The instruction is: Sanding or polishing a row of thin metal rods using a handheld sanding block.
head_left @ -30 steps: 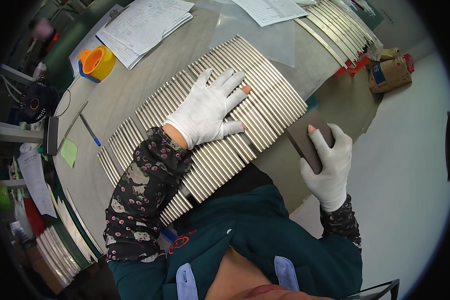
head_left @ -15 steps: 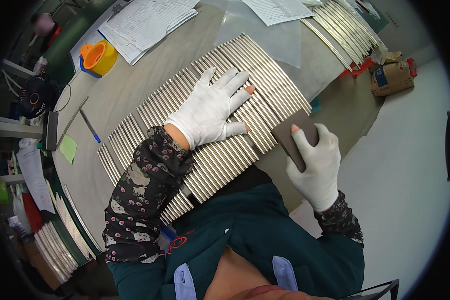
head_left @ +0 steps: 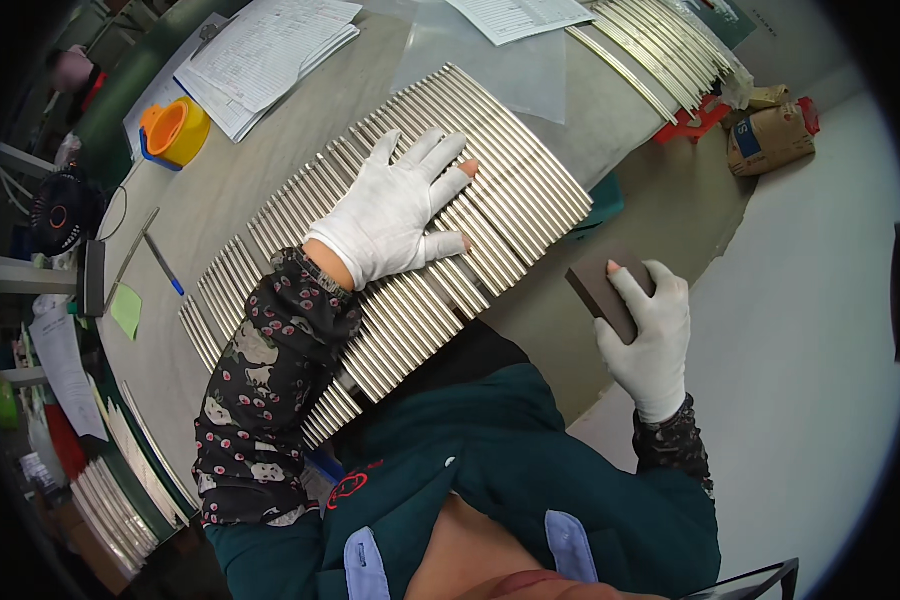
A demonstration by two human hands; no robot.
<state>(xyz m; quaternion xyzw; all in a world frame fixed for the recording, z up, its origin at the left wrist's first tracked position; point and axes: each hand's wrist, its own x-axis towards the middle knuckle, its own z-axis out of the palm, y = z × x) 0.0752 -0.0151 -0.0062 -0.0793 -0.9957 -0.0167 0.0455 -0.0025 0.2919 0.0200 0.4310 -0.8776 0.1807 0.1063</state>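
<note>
Left hand (head_left: 395, 215), white glove, lies flat with fingers spread on the row of metal rods (head_left: 410, 250): grip released, palm pressing down, nothing grasped. The rods lie side by side on the tabletop (head_left: 230, 190), touching each other, and their near ends overhang the edge toward the person.

Right hand (head_left: 650, 335), also gloved, is off the rods, to the right of the row and beyond the tabletop edge. Its grip is clenched on a dark brown sanding block (head_left: 605, 290), held in the air and not touching the rods.

Beyond the rods: a clear plastic sheet (head_left: 500, 65) and printed paper sheets (head_left: 270, 50). Left of the rods: an orange tape dispenser (head_left: 175, 130), a blue pen (head_left: 165, 265) and a green sticky note (head_left: 126, 310). A second batch of metal rods (head_left: 660, 50) lies at the far right end of the tabletop, well apart from the first row. A brown paper bag (head_left: 770, 140) sits on the floor to the right of that.
</note>
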